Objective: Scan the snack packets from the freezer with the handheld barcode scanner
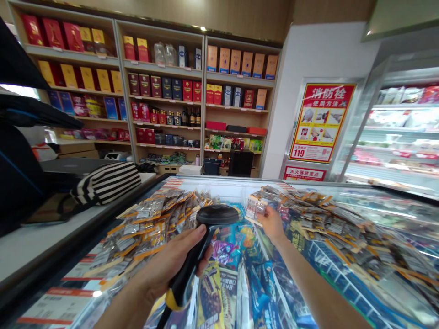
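My left hand (181, 256) is wrapped round the handle of a black barcode scanner (216, 214) with a yellow band near its base, its head pointing away from me. My right hand (272, 224) pinches a small clear packet (254, 208) with a printed label and orange edging. To the left, a heap of similar packets (154, 219) lies on the freezer's glass top; another pile of packets (329, 219) spreads across the right side. Below the hands, bagged frozen treats (222, 292) show inside the chest freezer (226, 186).
A striped black-and-white bag (108, 183) rests on the counter (20, 246) at left. Shelves (164, 98) of boxed bottles line the back wall. A red and yellow fire-hydrant sign (322, 122) hangs on the wall; a lit display fridge (398, 137) stands at right.
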